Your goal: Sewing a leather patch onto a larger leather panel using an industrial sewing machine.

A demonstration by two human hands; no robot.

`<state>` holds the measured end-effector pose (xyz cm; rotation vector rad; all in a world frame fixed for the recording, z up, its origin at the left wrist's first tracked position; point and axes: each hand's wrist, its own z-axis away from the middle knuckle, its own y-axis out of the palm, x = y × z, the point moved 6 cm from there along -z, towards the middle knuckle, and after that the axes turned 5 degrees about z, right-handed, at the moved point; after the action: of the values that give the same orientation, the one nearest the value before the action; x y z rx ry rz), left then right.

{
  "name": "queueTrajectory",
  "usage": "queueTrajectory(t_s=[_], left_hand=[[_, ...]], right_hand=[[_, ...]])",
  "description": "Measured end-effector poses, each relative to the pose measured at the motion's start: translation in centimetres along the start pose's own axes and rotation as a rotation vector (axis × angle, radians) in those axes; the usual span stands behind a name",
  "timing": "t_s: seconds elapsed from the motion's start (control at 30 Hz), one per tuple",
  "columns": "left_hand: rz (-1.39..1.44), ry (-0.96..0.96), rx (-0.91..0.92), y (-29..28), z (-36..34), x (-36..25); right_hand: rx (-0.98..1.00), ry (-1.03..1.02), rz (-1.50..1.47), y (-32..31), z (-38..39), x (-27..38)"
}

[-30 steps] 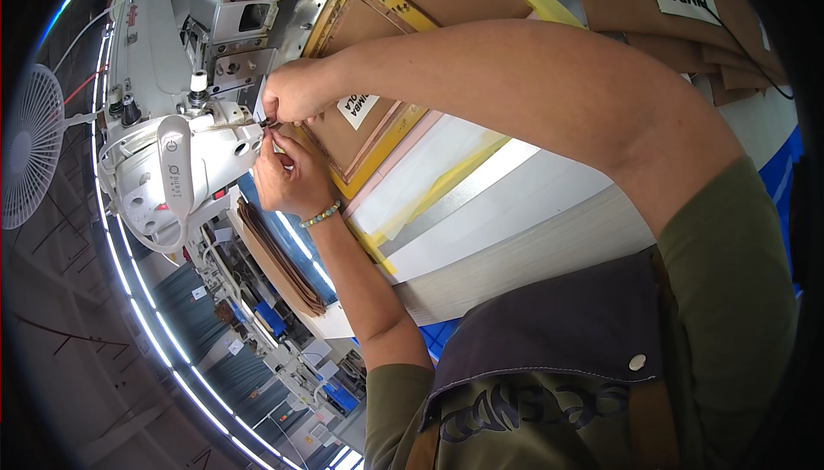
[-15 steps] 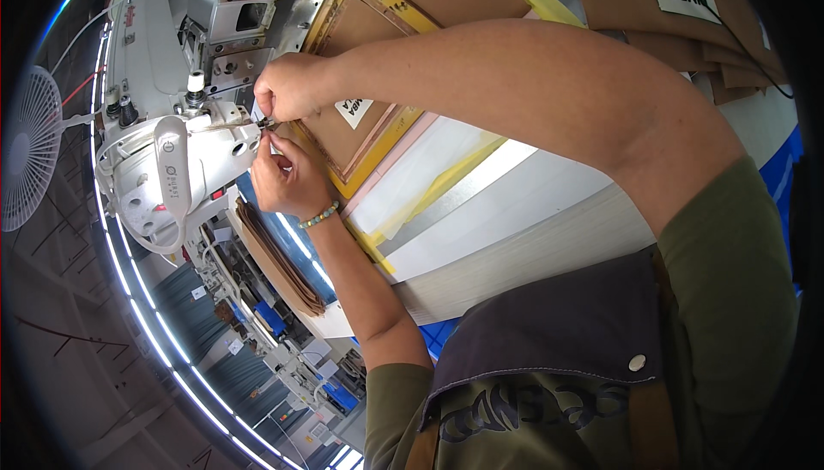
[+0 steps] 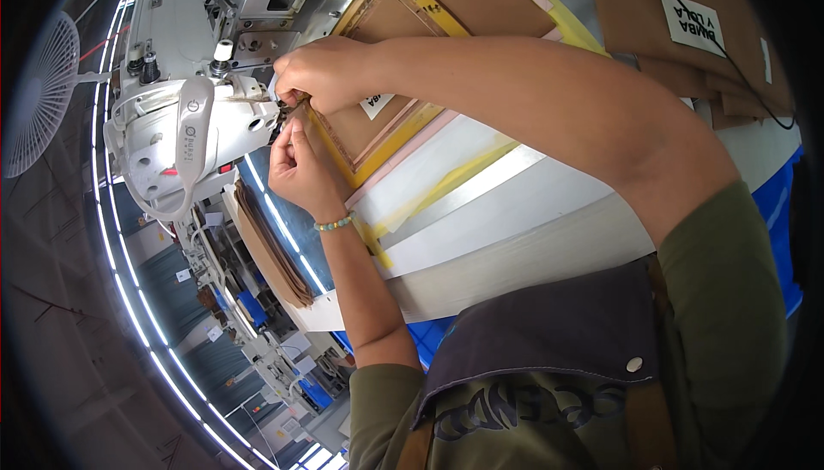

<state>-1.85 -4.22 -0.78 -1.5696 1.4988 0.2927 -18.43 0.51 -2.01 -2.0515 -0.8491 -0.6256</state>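
Head view: left hand (image 3: 302, 165), thumb and forefinger apparently pressed together; right hand (image 3: 322, 73) curled just beyond it (anything pinched is too small to tell). White machine head (image 3: 142, 131) sits just left of both; yellow frame (image 3: 395, 145) lies right of the left hand, brown panel (image 3: 348, 128) inside. Work at the machine head looks unfinished; amount left cannot be told.

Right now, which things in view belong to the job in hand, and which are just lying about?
In the job, apparently:
left hand and right hand, fingertips close together beside the machine
white sewing machine
yellow frame around a brown panel, partly covered by the right arm

Lying about, probably:
brown stack, left
labelled brown pieces, upper right
white fan, far left
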Motion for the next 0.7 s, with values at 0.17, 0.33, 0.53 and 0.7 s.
queueTrajectory(t_s=[0.17, 0.33, 0.53, 0.7], left_hand=[[-0.053, -0.045, 0.010, -0.3, 0.2, 0.1], [-0.104, -0.019, 0.026, -0.1, 0.2, -0.9], [-0.319, 0.106, 0.070, -0.4, 0.2, -2.5], [-0.349, 0.155, 0.008, -0.5, -0.2, -2.5]], right_hand=[[-0.009, -0.082, 0.102, 0.3, 0.3, 0.9], [-0.038, -0.109, 0.164, 0.2, 0.1, 1.3], [-0.029, -0.078, 0.135, 0.4, -0.2, 0.7], [-0.007, -0.038, 0.076, 1.0, -0.4, 0.2]])
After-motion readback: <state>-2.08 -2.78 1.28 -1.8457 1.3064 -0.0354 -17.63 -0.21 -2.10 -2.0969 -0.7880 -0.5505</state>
